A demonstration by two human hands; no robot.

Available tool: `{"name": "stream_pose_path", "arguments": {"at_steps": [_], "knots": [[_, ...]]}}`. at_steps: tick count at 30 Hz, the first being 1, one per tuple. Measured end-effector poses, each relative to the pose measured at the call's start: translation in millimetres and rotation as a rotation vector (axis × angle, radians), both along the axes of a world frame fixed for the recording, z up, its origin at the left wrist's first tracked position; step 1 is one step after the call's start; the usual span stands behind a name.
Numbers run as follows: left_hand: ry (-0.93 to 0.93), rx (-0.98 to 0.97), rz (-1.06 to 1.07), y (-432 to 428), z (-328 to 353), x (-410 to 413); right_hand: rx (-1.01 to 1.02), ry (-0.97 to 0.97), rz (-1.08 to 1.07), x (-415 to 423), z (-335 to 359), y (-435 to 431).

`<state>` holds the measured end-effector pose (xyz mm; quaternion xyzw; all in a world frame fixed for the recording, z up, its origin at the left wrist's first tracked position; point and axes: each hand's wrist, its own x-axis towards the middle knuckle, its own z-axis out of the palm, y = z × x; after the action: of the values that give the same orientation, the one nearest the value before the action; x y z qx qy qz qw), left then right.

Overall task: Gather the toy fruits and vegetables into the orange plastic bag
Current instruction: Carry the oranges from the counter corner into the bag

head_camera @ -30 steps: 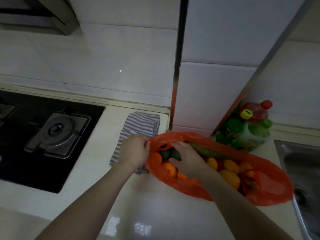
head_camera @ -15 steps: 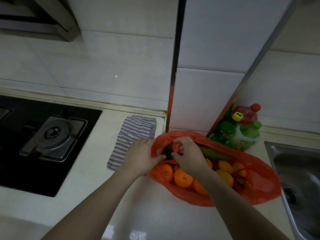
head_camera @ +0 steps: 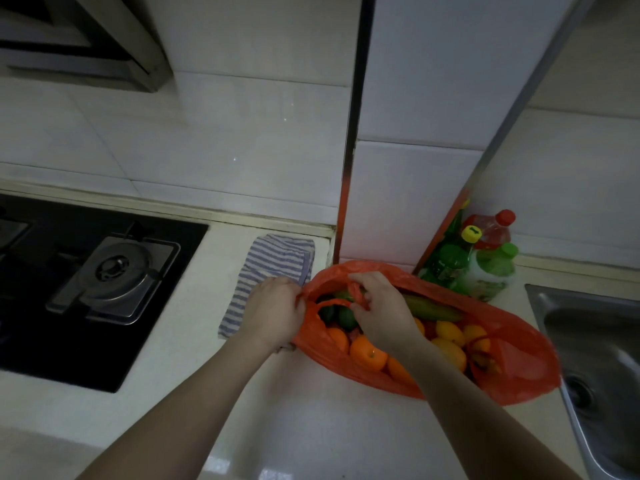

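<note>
The orange plastic bag [head_camera: 519, 372] lies on its side on the pale counter, mouth to the left. Through its mouth and thin wall I see toy oranges [head_camera: 367, 353], yellow lemons [head_camera: 449, 332], dark green fruits [head_camera: 346, 316] and a long green corn cob [head_camera: 433, 308]. My left hand [head_camera: 273, 311] pinches the bag's left rim. My right hand [head_camera: 384, 311] grips a twisted handle loop of the bag at its mouth, over the green fruits.
A blue-striped cloth [head_camera: 273, 271] lies left of the bag, partly under my left hand. A black gas hob [head_camera: 104, 282] fills the left. Several bottles [head_camera: 485, 265] stand behind the bag. A steel sink [head_camera: 602, 358] is at the right edge.
My right hand came out of the bag's mouth and took hold of a handle loop. The left hand shifted slightly along the rim. The camera view drifted.
</note>
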<state>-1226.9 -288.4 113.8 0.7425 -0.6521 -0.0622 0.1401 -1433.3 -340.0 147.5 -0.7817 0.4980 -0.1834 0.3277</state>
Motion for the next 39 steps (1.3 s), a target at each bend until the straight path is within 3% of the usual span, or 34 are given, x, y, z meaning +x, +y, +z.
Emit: {"name": "stream_pose_path", "arguments": {"at_steps": [22,39], "knots": [[-0.045,0.013,-0.018,36,11,3,-0.181,0.415,-0.029,-41,3,55],[-0.066,-0.024,-0.003,49,54,-101,-0.280,0.533,-0.080,-178,25,53]]}}
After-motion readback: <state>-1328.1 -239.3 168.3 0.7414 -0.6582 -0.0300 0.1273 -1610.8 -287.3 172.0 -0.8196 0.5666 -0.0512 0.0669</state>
